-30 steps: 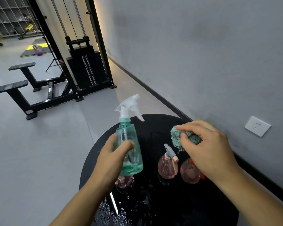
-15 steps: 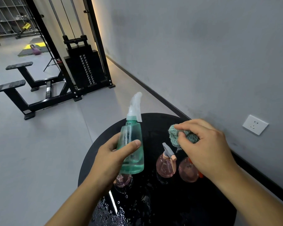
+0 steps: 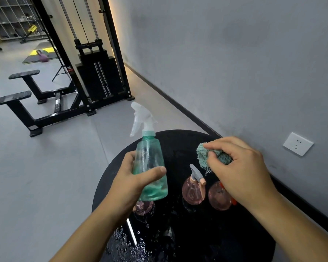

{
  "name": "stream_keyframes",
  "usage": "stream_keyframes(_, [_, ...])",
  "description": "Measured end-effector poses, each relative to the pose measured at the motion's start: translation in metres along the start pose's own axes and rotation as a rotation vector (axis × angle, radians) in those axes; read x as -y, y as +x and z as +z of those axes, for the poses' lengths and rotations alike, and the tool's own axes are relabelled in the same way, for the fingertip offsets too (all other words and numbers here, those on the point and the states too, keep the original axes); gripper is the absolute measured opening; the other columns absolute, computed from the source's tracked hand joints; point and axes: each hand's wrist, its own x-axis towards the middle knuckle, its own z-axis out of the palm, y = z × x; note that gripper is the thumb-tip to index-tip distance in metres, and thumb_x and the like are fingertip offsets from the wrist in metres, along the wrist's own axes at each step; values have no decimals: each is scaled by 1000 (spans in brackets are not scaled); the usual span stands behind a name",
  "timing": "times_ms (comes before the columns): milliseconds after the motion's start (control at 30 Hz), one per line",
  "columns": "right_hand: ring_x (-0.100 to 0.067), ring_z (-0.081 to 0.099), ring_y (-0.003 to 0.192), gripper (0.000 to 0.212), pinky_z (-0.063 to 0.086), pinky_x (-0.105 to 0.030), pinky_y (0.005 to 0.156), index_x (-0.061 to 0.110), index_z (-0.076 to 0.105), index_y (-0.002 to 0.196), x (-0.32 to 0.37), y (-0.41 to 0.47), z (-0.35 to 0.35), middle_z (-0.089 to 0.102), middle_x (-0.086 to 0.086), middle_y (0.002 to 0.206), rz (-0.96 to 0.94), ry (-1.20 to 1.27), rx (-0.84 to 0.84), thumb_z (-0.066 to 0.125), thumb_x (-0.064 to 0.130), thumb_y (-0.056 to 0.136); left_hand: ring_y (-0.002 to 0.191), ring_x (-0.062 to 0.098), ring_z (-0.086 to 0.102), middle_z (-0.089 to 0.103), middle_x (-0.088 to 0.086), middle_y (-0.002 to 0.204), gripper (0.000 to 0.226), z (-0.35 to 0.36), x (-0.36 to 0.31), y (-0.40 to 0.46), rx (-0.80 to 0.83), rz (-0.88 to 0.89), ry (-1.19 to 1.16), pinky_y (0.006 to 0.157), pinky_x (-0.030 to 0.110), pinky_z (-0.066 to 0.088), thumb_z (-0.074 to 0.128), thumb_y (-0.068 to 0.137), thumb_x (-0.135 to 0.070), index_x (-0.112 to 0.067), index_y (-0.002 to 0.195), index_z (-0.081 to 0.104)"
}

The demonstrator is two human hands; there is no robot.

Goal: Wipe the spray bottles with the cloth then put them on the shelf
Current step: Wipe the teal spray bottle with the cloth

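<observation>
Translucent green plastic spray bottle (image 3: 150,167) is being held in left hand (image 3: 130,183) grip, bunched teal cloth (image 3: 206,156) in right hand (image 3: 240,173); wet plastic is risking slippage onto pink bottles (image 3: 192,191) below.

We see dim, even light; warm strip glow along the wall (image 3: 225,53) at 12 o'clock; glare on the wet desk (image 3: 197,242); wide-angle bending at edges.

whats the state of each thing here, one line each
green spray bottle: lifted off the table, upright, cap on, gripped in the left hand
cloth: bunched up in the right hand, not touching the green bottle
pink bottle with grey sprayer: standing on the table
two other pink bottles: on the table, partly hidden
black round table: wet, droplets on the near side
</observation>
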Motion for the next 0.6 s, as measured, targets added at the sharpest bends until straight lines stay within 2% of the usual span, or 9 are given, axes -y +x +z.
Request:
stream_keyframes(67, [2,66,100,24,45,1,83,23,82,102,0,0,0,70,17,105,2,3,4,73,4,90,98,40,79,80,12,111,60,0,-1,0,26,15,-13,94,60,62,95,59,-35,-32,115,74])
stream_keyframes(167, [1,67,99,25,45,0,84,23,82,101,0,1,-1,70,16,104,-4,6,-9,73,3,89,102,39,79,81,13,114,51,1,-5,-2,57,38,-38,96,56,61,87,73,-25,-30,122,77])
stream_keyframes(267, [3,66,99,26,43,1,82,24,82,101,2,2,-2,71,16,103,1,28,-30,73,3,89,107,36,78,80,11,120,53,3,-5,-3,70,31,-38,96,53,60,83,79,-27,-30,131,73])
stream_keyframes(400, [4,66,96,26,44,1,78,25,82,100,7,2,-4,69,19,102,8,88,-58,72,3,90,107,28,79,80,3,119,44,5,-4,-7,69,13,66,100,58,59,75,83,-41,-38,127,71])
stream_keyframes(500, [2,67,101,26,46,-2,83,25,81,101,11,1,-5,70,19,104,-19,118,-74,73,3,91,105,18,79,79,-7,116,36,7,-5,-12,114,25,174,95,48,62,66,85,-49,-47,121,69])
stream_keyframes(600, [2,67,102,24,46,-2,84,22,81,104,16,0,-7,70,18,105,-49,138,-75,73,4,92,97,21,81,79,-7,113,45,10,-5,-15,188,21,213,80,34,64,74,81,-46,-48,124,65])
